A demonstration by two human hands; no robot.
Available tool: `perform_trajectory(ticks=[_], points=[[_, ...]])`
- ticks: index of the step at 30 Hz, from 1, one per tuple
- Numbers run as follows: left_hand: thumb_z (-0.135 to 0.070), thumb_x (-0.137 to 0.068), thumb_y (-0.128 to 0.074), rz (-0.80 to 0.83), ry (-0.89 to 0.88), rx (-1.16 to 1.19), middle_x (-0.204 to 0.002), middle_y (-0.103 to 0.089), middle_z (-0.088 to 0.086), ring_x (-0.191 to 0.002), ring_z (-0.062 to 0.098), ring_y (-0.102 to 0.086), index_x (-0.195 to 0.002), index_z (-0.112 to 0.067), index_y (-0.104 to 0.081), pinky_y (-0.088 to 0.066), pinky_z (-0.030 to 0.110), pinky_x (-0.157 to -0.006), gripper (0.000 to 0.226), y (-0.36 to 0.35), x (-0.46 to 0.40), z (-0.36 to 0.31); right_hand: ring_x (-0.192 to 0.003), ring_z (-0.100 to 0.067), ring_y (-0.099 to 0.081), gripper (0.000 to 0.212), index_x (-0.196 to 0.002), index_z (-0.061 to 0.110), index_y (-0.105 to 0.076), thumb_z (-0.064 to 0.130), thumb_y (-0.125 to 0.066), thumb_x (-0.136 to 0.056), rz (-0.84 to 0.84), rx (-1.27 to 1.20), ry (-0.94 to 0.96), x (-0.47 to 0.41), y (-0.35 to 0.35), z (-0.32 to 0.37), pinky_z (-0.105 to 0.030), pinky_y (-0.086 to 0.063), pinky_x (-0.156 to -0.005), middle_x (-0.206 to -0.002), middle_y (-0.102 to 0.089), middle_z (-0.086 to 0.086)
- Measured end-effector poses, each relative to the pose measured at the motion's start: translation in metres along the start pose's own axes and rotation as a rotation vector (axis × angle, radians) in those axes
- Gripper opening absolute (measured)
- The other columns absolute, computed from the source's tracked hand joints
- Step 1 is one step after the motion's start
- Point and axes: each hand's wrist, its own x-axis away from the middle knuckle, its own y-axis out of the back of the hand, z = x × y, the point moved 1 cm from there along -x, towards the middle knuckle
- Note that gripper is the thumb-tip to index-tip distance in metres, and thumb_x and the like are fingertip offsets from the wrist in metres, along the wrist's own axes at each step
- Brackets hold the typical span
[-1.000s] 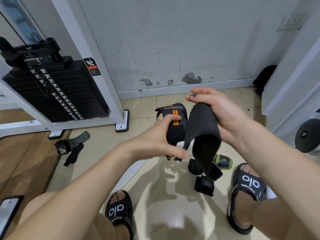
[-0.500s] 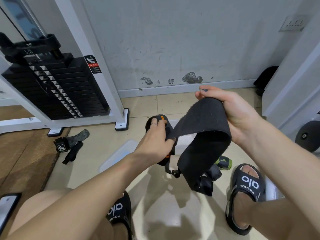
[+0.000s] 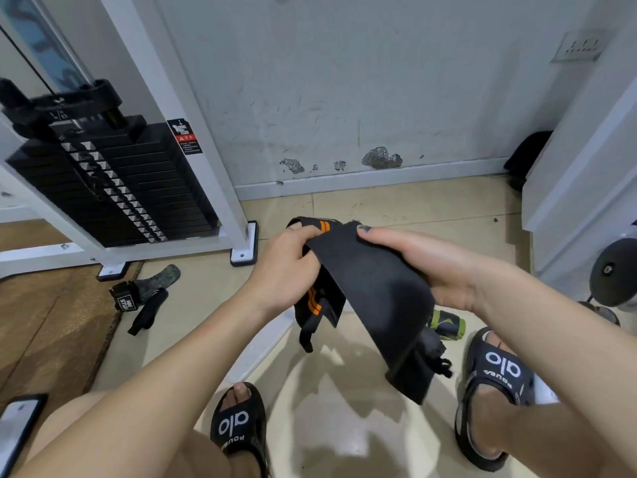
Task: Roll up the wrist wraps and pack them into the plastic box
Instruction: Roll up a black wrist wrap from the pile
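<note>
Beige gym floor (image 3: pixel 344 408) beside a weight stack (image 3: pixel 113 188): the left hand (image 3: pixel 286 270) grips the orange-striped end of a black wrist wrap (image 3: pixel 375 298), now drawn back close to the right hand (image 3: pixel 434 270), which pinches the wide flap. Half a second earlier the hands stood apart, so rolling appears to be starting. More wraps (image 3: pixel 444 326) lie below; the clear box (image 3: pixel 265 339) waits underneath.

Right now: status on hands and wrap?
Left hand and right hand both grip the black-orange wrist wrap, unrolled. Nothing in the way.
</note>
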Motion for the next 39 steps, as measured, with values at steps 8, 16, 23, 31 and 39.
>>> perform_trajectory(ticks=[8, 16, 23, 31, 39], points=[[-0.053, -0.088, -0.066, 0.044, -0.010, -0.100, -0.085, -0.064, 0.002, -0.085, 0.015, -0.057, -0.085, -0.022, -0.067, -0.051, 0.038, -0.077, 0.031, -0.004, -0.005, 0.013, -0.082, -0.023, -0.069, 0.018, -0.107, 0.007, -0.066, 0.017, -0.053, -0.099, 0.052, -0.219, 0.122, 0.001, 0.004, 0.008, -0.034, -0.054, -0.076, -0.100, -0.070, -0.011], [-0.039, -0.084, -0.075, -0.008, 0.101, -0.429, -0.104, -0.046, -0.001, -0.090, 0.024, -0.055, -0.107, -0.017, -0.055, -0.041, 0.034, -0.071, 0.038, 0.001, -0.009, 0.031, -0.082, -0.025, -0.063, 0.031, -0.111, 0.010, -0.053, 0.011, -0.058, -0.080, 0.173, -0.311, 0.160, 0.011, 0.010, 0.016, -0.030, -0.054, -0.074, -0.098, -0.060, -0.014], [-0.023, -0.093, -0.065, 0.033, 0.082, -0.423, -0.104, -0.045, 0.000, -0.091, 0.024, -0.051, -0.110, -0.017, -0.054, -0.036, 0.032, -0.073, 0.021, -0.001, -0.011, 0.035, -0.079, -0.026, -0.062, 0.028, -0.101, 0.003, -0.061, 0.015, -0.055, -0.077, 0.195, -0.307, 0.167, 0.014, 0.011, 0.017, -0.036, -0.049, -0.075, -0.093, -0.063, -0.013], [-0.009, -0.088, -0.063, 0.033, 0.100, -0.620, -0.114, -0.050, 0.006, -0.091, 0.032, -0.055, -0.113, -0.010, -0.054, -0.042, 0.038, -0.069, 0.026, 0.006, -0.013, 0.050, -0.079, -0.023, -0.067, 0.028, -0.106, 0.009, -0.066, 0.026, -0.066, -0.083, 0.092, -0.168, 0.125, 0.011, 0.009, 0.014, -0.035, -0.052, -0.079, -0.094, -0.068, -0.011], [-0.034, -0.065, -0.076, 0.237, 0.288, -0.037, -0.117, -0.065, -0.005, -0.107, 0.014, -0.062, -0.117, -0.024, -0.067, -0.053, 0.032, -0.094, 0.054, 0.006, -0.016, 0.036, -0.066, -0.020, -0.066, 0.024, -0.092, 0.008, -0.064, 0.010, -0.070, -0.069, 0.132, -0.088, 0.184, 0.012, 0.005, 0.015, -0.026, -0.053, -0.061, -0.080, -0.067, -0.010]])
